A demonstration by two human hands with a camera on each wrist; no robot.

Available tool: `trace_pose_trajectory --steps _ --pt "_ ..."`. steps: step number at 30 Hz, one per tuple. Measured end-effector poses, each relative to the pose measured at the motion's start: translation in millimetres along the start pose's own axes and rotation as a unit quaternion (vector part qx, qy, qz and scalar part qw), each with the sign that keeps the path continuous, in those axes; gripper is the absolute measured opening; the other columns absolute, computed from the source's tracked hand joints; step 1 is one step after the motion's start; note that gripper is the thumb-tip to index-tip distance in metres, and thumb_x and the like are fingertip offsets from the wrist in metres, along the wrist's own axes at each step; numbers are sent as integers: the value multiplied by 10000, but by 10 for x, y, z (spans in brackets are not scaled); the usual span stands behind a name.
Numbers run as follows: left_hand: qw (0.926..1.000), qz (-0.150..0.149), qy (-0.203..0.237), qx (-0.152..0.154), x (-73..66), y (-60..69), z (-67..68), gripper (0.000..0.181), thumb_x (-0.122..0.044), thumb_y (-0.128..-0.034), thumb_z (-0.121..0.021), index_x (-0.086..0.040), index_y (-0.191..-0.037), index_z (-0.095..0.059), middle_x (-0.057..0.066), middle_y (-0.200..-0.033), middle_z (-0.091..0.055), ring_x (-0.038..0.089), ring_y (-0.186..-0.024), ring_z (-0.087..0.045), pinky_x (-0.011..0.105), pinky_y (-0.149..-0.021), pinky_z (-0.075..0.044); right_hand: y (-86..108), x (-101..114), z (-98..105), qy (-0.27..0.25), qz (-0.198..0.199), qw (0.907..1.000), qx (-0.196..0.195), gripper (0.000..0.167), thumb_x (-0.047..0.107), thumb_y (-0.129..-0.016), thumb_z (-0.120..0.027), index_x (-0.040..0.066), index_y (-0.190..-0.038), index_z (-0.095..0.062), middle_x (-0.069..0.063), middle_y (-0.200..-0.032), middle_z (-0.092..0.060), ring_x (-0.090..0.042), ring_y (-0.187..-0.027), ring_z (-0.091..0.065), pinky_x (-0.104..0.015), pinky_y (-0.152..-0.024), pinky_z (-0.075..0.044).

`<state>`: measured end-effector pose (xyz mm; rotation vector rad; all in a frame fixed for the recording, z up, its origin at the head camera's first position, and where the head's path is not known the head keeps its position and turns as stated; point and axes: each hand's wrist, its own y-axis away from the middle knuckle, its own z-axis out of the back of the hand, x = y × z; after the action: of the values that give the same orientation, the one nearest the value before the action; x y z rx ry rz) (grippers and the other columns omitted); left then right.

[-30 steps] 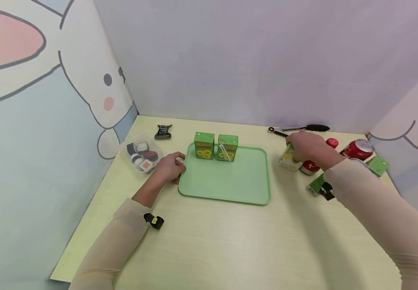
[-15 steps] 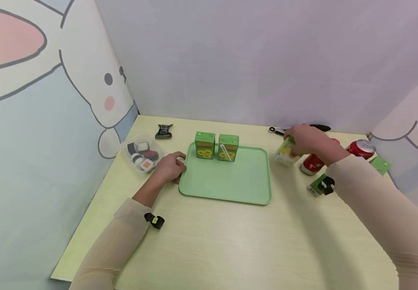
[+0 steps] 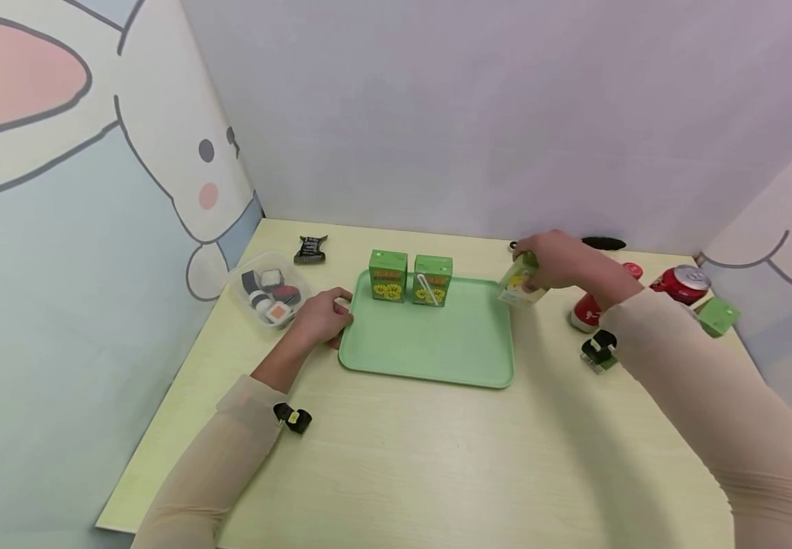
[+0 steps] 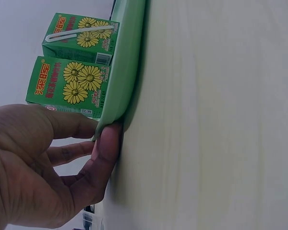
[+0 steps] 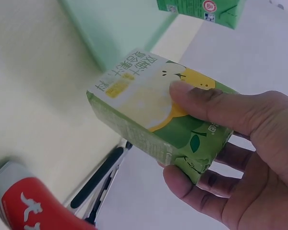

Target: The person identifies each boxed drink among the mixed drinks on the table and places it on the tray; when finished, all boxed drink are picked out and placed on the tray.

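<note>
My left hand (image 3: 320, 316) pinches the left rim of the light green tray (image 3: 430, 351), thumb above and fingers below, as the left wrist view shows. Two green juice boxes with yellow flowers stand at the tray's back: a left juice box (image 3: 388, 276) and a right juice box (image 3: 432, 280) with a white straw on its front. My right hand (image 3: 556, 259) grips a green and white juice box (image 5: 153, 105) with yellow fruit printed on it. That box is tilted, at the tray's right back corner in the head view; in the right wrist view the thumb presses its front.
On the right are a red bottle (image 3: 586, 311), a red can (image 3: 685, 283), a green box (image 3: 716, 316) and another box partly hidden by the wrist strap. Black-tipped tongs (image 3: 604, 243) lie along the wall. At left sit a clear sushi container (image 3: 268, 290) and a black packet (image 3: 310, 249).
My right hand has moved left with the gripped juice box, from beside the red bottle to the tray's right edge. The left hand and the tray have stayed in place.
</note>
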<state>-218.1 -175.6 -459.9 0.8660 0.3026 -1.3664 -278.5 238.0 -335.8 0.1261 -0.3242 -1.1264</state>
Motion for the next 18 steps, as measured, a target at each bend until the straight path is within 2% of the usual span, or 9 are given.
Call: trace_pose_trajectory --steps 11,18 --pt "10000 -51 60 -28 27 -14 -8 459 -180 -1071 -641 -128 -1525 -592 159 -1250 -746 143 -610 -726 286 -551 -636 -173 218 -32 -39 179 9998 -39 513 113 -874 -903 32 -1346 -718 -227 -1244 -734 -385 -1097 -686 -539 -887 -641" --pt "10000 -23 48 -15 14 -12 -6 466 -177 -1069 -641 -127 -1529 -589 155 -1251 -747 144 -614 -726 292 -556 -640 -297 283 -136 -245 264 9993 -101 493 120 -869 -910 46 -1322 -730 -217 -1225 -743 -364 -1084 -685 -527 -905 -638"
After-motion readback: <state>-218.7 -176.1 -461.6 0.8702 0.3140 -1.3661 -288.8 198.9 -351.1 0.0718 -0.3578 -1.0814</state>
